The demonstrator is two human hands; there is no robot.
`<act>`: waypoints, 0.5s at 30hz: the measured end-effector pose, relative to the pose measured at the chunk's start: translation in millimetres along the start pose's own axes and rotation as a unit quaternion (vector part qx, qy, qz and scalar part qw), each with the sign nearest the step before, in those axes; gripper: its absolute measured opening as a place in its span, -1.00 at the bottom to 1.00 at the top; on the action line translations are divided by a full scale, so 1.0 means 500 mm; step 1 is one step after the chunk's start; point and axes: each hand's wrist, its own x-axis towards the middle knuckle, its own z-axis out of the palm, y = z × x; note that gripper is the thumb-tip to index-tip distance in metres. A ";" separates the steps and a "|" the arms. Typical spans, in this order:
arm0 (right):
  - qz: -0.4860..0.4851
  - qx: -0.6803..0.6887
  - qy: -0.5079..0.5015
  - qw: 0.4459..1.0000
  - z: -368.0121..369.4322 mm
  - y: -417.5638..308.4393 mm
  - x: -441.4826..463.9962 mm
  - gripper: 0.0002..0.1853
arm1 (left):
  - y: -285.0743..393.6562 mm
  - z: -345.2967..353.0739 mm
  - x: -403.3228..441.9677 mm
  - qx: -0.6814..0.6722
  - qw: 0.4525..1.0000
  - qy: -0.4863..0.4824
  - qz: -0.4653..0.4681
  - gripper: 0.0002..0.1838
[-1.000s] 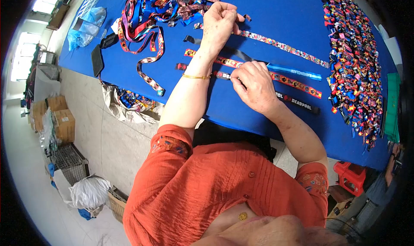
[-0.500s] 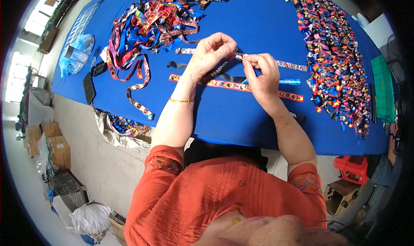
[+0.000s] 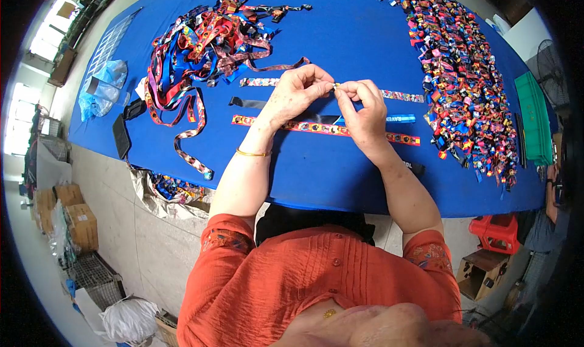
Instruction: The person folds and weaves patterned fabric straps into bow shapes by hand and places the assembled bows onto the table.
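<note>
My left hand [image 3: 298, 94], with a gold bangle at the wrist, is closed in a pinch above the blue table. Fingertip to fingertip with it, my right hand [image 3: 365, 109] pinches too. A tiny whitish piece [image 3: 334, 86] shows between them, too small to name. Beneath the hands lie several flat straps: a pale patterned strap [image 3: 401, 96], a black strap [image 3: 249, 103] and a blue strap with white lettering [image 3: 398, 119]. Nearest me is a red-and-yellow patterned strap [image 3: 316, 128]. A dark strap with white letters [image 3: 413, 167] lies partly hidden by my right forearm.
A tangled heap of lanyards [image 3: 207, 36] covers the table's left part. Many bundled lanyards [image 3: 462, 85] run along the right, beside a green crate [image 3: 533, 119]. A clear plastic bag [image 3: 106, 88] lies far left. A red stool [image 3: 496, 233] stands below the table.
The dark DEADPOOL strap seen at my hands before no longer shows there. My fingertips have come together around a tiny whitish piece. The whole view has shifted slightly.
</note>
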 end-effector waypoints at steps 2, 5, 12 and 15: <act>0.012 0.012 -0.001 1.000 -0.001 0.003 0.000 -0.93 | -0.001 0.000 0.001 -0.025 1.000 0.012 0.008 -0.83; 0.032 0.021 0.001 0.999 0.000 0.010 0.000 -0.94 | -0.003 -0.004 0.004 -0.065 0.997 0.029 0.028 -0.85; 0.076 0.096 -0.038 0.992 -0.010 0.002 0.002 -0.94 | -0.001 -0.002 0.006 -0.101 0.994 0.030 0.036 -0.86; 0.091 0.110 -0.029 0.989 -0.015 0.004 0.004 -0.94 | 0.003 0.004 0.006 -0.109 0.993 0.030 0.016 -0.86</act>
